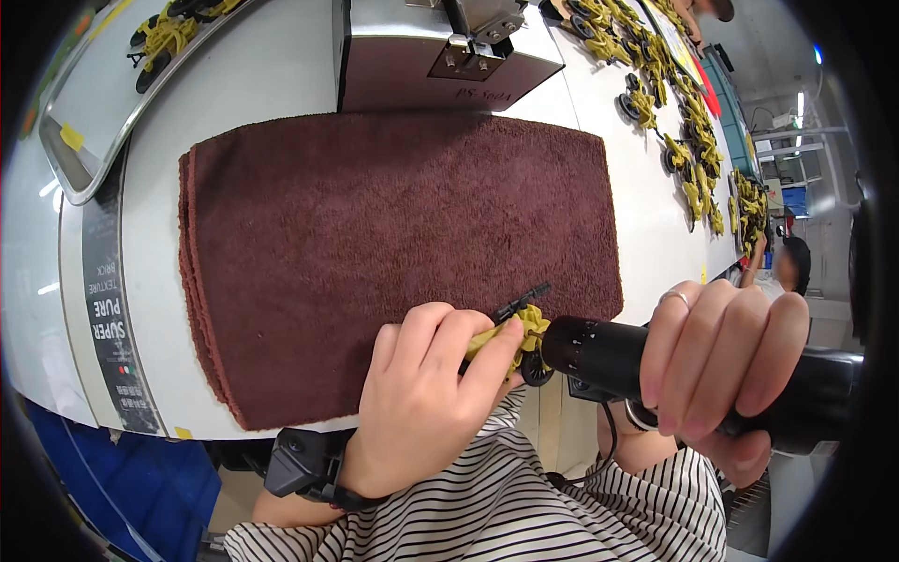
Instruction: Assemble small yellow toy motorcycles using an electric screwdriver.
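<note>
- Left hand (431, 398): closed on the bike (530, 323), above the towel's near edge, toward its right corner.
- Bike: looks light, stiff, probably plastic; thin bars seem fragile, so grip the body.
- Right hand (730, 361): wrapped around the tool (599, 358), a smooth black cylinder.
- Towel (393, 234): brown, fuzzy, on the smooth desk (154, 281).

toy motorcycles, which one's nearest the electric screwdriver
The yellow toy motorcycle held in the left hand, beside the black electric screwdriver. The other motorcycles lie farther off, in the metal tray upper left and on the white table upper right.
</note>
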The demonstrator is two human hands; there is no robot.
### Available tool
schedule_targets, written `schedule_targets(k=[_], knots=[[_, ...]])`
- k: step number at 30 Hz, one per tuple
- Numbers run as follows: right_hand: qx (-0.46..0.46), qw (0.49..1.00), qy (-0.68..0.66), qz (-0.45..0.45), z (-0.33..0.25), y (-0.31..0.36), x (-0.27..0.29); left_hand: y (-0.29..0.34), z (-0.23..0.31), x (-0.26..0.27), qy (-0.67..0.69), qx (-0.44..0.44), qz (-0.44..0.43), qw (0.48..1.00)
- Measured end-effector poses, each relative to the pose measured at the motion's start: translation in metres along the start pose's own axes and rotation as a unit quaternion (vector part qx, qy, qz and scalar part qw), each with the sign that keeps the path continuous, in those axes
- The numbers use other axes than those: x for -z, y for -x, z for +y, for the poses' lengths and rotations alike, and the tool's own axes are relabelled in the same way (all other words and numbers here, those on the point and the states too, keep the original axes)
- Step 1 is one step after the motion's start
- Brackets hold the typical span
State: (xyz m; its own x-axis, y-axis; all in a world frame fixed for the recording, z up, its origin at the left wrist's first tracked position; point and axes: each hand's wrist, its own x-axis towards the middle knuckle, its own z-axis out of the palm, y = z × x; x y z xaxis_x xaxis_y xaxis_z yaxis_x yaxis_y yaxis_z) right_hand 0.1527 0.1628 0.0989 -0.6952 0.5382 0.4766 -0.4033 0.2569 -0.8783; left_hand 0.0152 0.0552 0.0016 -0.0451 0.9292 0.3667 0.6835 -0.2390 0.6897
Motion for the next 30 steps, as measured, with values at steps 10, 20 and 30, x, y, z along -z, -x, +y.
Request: schedule_targets(k=[10,20,30], knots=[[0.036,0.997,0.02,0.072,0.0,0.005,-0.008,0.0,0.005,-0.004,0.018,0.026,0.015,0.999],[-0.071,0.989,0.047,0.119,-0.016,0.009,-0.018,-0.002,0.007,-0.003,-0.007,0.011,0.021,1.0],[0.245,0.938,-0.043,0.242,-0.054,0.038,0.009,0.018,0.003,0.002,-0.061,-0.117,0.162,0.978]])
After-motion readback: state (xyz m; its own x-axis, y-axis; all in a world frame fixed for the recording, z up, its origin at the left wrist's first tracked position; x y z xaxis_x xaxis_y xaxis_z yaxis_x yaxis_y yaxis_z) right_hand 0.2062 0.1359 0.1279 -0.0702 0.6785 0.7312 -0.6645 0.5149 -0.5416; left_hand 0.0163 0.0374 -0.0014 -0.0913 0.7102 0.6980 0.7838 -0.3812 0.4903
